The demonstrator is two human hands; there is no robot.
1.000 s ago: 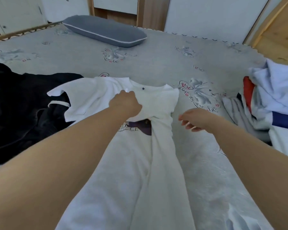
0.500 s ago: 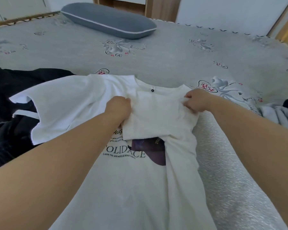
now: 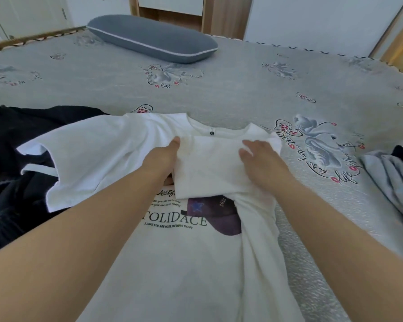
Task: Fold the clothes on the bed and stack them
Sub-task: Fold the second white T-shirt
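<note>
A white T-shirt (image 3: 116,159) lies face up on the grey bedspread (image 3: 242,94), and everything else in the room sits around it: a grey pillow (image 3: 153,38) well beyond its collar, a dark heap of clothes (image 3: 12,173) touching its spread sleeve, and a pale bundle (image 3: 391,173) well off to its other side. That other sleeve is already turned in across the chest, covering the top of the print. The left hand (image 3: 165,156) pinches the inner edge of this folded flap, thumb on top and fingers tucked beneath. The right hand (image 3: 258,156) lies flat on it with straight fingers, gripping nothing. To do this well, I would say the flat hand should sweep outward toward the fold line, pressing out wrinkles while the pinch keeps the edge square with the collar. The side below the flap looks bunched and wants straightening before the far sleeve follows.
</note>
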